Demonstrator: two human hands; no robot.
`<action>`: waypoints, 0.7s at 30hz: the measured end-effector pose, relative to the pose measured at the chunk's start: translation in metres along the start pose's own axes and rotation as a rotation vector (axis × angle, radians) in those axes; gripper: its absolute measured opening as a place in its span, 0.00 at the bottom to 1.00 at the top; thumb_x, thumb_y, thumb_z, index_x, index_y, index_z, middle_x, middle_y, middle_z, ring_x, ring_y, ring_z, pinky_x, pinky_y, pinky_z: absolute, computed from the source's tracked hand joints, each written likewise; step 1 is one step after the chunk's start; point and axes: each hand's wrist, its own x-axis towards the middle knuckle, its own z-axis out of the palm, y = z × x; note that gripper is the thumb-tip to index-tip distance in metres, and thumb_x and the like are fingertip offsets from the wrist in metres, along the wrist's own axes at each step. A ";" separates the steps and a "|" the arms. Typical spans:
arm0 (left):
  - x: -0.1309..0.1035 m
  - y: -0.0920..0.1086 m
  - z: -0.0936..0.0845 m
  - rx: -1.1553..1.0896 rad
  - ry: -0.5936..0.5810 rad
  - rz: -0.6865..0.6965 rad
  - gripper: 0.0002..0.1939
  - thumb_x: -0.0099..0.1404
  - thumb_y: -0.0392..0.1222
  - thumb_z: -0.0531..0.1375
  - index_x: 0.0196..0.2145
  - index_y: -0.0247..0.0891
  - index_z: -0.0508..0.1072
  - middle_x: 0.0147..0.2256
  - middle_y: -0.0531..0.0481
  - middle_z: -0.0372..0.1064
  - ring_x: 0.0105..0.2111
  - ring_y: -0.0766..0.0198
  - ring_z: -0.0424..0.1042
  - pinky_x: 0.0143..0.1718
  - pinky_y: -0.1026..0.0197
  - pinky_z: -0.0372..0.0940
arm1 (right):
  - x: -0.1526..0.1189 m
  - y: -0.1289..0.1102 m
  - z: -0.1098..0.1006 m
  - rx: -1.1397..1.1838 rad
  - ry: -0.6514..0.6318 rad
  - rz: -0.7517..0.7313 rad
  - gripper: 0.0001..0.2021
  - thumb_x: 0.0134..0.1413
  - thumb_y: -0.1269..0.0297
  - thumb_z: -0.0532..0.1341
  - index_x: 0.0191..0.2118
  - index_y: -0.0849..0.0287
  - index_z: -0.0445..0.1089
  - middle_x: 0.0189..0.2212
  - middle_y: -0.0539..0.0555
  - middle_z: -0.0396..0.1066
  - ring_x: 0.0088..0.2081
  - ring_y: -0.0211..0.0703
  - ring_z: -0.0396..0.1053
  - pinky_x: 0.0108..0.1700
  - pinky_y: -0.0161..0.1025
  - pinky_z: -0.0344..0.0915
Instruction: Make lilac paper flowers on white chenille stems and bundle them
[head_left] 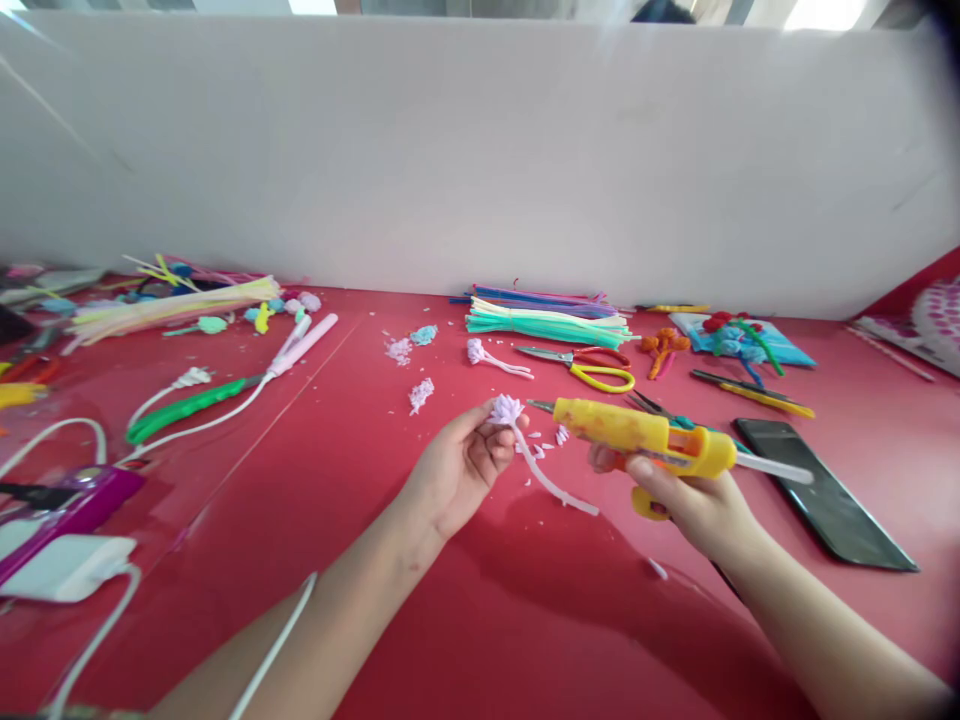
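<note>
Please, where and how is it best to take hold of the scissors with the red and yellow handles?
Probably by the yellow loop, coming down from the near right side. The scissors lie with their metal blades pointing left, and this loop is the nearer handle, so fingers could pinch its rim away from the blades.

Black phone [829, 497] flat, right side of frame. Blue packet [793, 350] above it, red and blue fuzzy pieces [738, 338] on top. Pink two-armed tool [304, 345] at left, white cord attached.
</note>
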 end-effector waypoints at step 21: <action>-0.007 -0.019 0.004 0.277 0.066 -0.123 0.08 0.64 0.32 0.55 0.29 0.31 0.73 0.21 0.51 0.71 0.17 0.72 0.71 0.14 0.75 0.61 | -0.003 -0.005 0.025 -0.187 0.058 -0.090 0.05 0.50 0.64 0.61 0.34 0.54 0.63 0.29 0.50 0.68 0.31 0.44 0.68 0.35 0.42 0.67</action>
